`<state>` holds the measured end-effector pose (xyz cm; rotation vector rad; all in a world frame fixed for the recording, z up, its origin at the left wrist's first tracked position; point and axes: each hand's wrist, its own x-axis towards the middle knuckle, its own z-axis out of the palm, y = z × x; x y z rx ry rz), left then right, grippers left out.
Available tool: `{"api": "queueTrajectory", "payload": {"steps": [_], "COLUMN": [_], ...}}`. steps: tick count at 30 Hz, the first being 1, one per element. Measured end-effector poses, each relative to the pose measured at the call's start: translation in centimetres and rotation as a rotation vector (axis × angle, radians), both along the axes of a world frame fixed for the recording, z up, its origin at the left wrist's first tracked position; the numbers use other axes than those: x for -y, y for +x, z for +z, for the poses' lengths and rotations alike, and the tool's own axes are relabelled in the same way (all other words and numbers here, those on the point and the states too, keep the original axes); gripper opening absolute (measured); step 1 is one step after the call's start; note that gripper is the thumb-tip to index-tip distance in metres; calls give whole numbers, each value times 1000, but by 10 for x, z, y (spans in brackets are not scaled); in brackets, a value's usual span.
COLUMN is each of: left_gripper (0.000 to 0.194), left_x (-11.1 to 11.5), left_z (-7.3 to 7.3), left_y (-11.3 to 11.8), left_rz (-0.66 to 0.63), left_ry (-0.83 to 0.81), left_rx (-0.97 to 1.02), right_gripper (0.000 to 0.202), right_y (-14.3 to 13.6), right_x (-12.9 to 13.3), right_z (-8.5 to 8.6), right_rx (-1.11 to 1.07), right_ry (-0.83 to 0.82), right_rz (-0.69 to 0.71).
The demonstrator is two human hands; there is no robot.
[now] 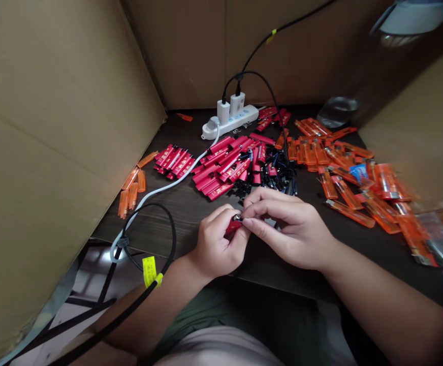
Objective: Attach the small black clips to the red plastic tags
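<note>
My left hand (221, 241) is wrapped round a red lighter (232, 224), whose metal top end sticks up between thumb and forefinger. At that top end, my right hand (286, 226) pinches with thumb and fingertips; whether a small part is between them is hidden. Just beyond the hands lies a pile of red lighter bodies (221, 168). Beside it on the right is a heap of small black parts (280, 173). A smaller group of red lighters (173, 161) lies to the left.
Many orange lighters (345, 190) spread over the right side of the dark table (176, 218); several more orange ones (133, 195) lie at left. A white power strip (231, 122) with chargers stands at the back. Cables cross the left side, one black cable (173, 223) near my left forearm. Cardboard walls (194, 56) enclose the table.
</note>
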<state>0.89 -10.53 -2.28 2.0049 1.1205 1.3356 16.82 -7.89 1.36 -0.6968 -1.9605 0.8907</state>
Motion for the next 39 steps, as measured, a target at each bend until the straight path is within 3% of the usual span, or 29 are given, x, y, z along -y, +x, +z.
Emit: {"api": "queueTrajectory", "payload": {"steps": [4,11,20,28,31,34,36,39], "left_gripper": [20,12,10,8,10,16,18,13], "left_x": [0,1,1,1,-4,-14,-24,-41], "left_z": [-1,-3,-5,-3,14,43,63,85], "left_y": [0,0,-1,-6,-11,-12,-8,1], "left_rz": [14,71,117,52,-4,-36,-10,-50], "left_ry": [30,108,164,128,94,73,156,323], "left_rx": [-19,-73,-182,-140,-303,-649,-823,-916], "right_gripper": [8,6,9,7,9,22,28,24], "right_y": [1,-6,-6,-2,-4,-5,-5,-3], "right_x": [0,5,6,3,-1,-6,-11,-18], "right_z": [1,0,-4,-3,-4,-8,-10,-12], "right_rx": [18,-53,13,-11,-96,-357,-565,-804], "right_ry": [40,-84,76,89,-115,-480,-661,-793], "right_rz": [39,46,5,18,-29,-33,-13,-46]}}
